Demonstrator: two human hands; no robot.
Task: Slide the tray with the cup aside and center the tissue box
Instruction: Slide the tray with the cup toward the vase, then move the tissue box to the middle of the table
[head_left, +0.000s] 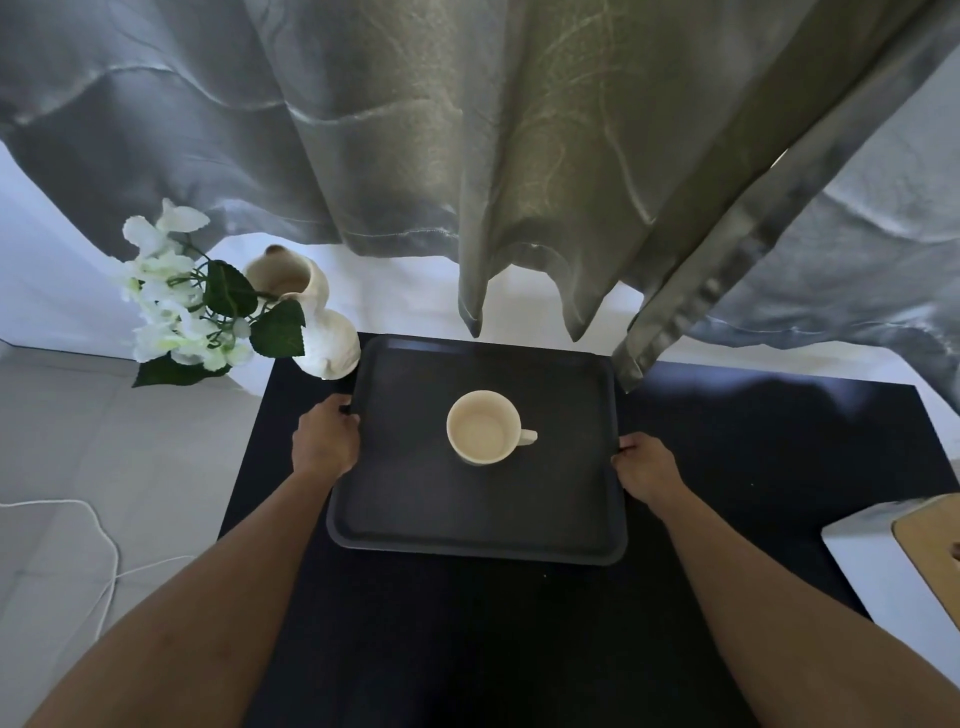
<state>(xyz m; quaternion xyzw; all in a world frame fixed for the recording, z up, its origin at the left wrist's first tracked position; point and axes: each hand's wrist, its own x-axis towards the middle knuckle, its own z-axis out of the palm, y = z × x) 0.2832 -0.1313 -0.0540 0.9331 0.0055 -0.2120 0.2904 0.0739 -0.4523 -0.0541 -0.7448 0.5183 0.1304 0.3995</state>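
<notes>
Dark tray (415, 519), long axis fore-aft, held in left hand (326, 441) and right hand (644, 470) grips; cup (483, 427) handle points right.

Head view: looking forward and down from above the person's arms, sitting close over the dark table (753, 441), fingers (626, 446) lying mid-frame.

Dim room, backlit curtain (519, 156), dark table (727, 441), wide-angle edge distortion
</notes>
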